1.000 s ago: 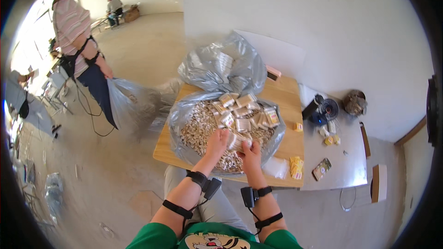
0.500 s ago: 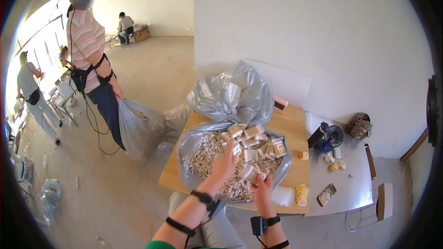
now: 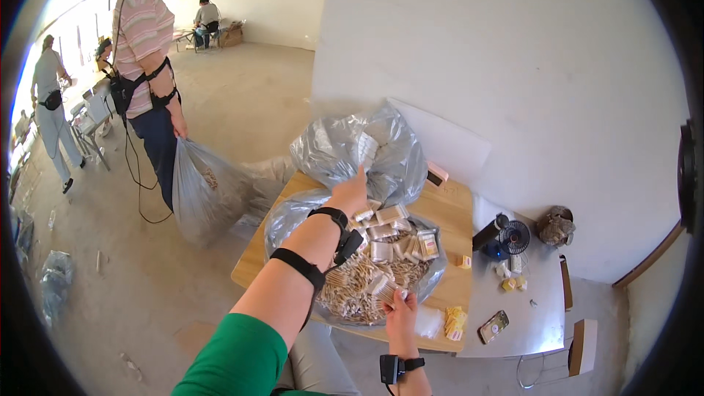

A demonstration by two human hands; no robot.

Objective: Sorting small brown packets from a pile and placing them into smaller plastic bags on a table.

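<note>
My left hand (image 3: pixel 350 191) reaches forward over the pile, a finger stretched toward the white packs (image 3: pixel 367 148) in the far grey plastic bag (image 3: pixel 312 147). The hand looks open; its other fingers are partly hidden. My right hand (image 3: pixel 400 315), at the near edge of the heap, pinches a small clear pack of cotton swabs (image 3: pixel 384 290). Between them lies an opened grey plastic bag (image 3: pixel 438 273) full of loose cotton swabs (image 3: pixel 348 295), with several filled packs (image 3: pixel 392 214) on top. My left forearm covers part of this bag.
The wooden table (image 3: pixel 456 231) also holds yellow slips (image 3: pixel 455 323) and clear film (image 3: pixel 429 320). At right, a metal table (image 3: pixel 532 326) carries a phone (image 3: pixel 493 326) and a black fan (image 3: pixel 515 236). A person in a striped shirt (image 3: pixel 143 29) stands at left, gripping a large bag (image 3: pixel 209 202).
My left hand has moved from the packs on the heap forward to the far bag. My right hand keeps hold of its pack. The view has shifted slightly.
</note>
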